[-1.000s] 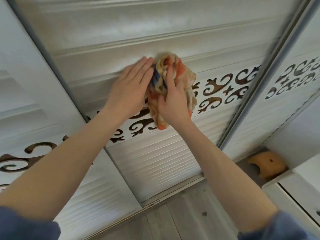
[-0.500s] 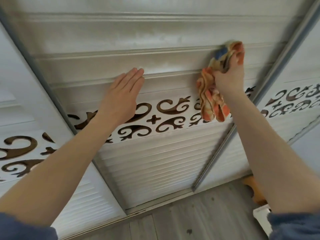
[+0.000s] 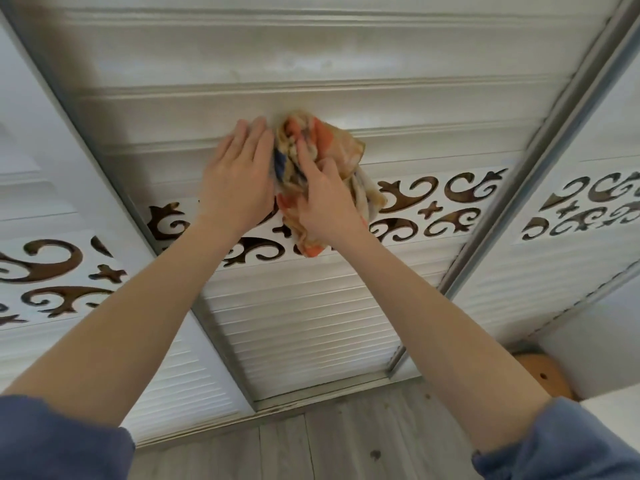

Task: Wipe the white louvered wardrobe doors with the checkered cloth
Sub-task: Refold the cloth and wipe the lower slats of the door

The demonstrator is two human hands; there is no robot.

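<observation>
We hold the checkered cloth [image 3: 332, 147] bunched against the middle wardrobe door [image 3: 311, 64], at 12 o'clock just above frame centre. Our right hand [image 3: 325, 206] grips it, with the fingers curled into the folds and pressing the bundle onto a wide upper slat [image 3: 433, 109]. A loose tail of the cloth hangs toward 6 o'clock over the brown scrollwork band [image 3: 433, 202] that crosses the door.

Our left hand [image 3: 239, 181] lies at 9 o'clock of the cloth and touches it. Its fingers are straight and together, flat on the door, holding nothing. Blue sleeves [image 3: 59, 441] show at 7 and 5 o'clock.

A left neighbour door [image 3: 52, 209] stands at 9 o'clock and a right neighbour door [image 3: 571, 271] at 3 o'clock, beyond a grey metal rail [image 3: 502, 202]. The grey plank floor [image 3: 346, 438] lies at 6 o'clock. A round wooden object [image 3: 543, 375] sits at 4 o'clock beside a white unit [image 3: 606, 358].
</observation>
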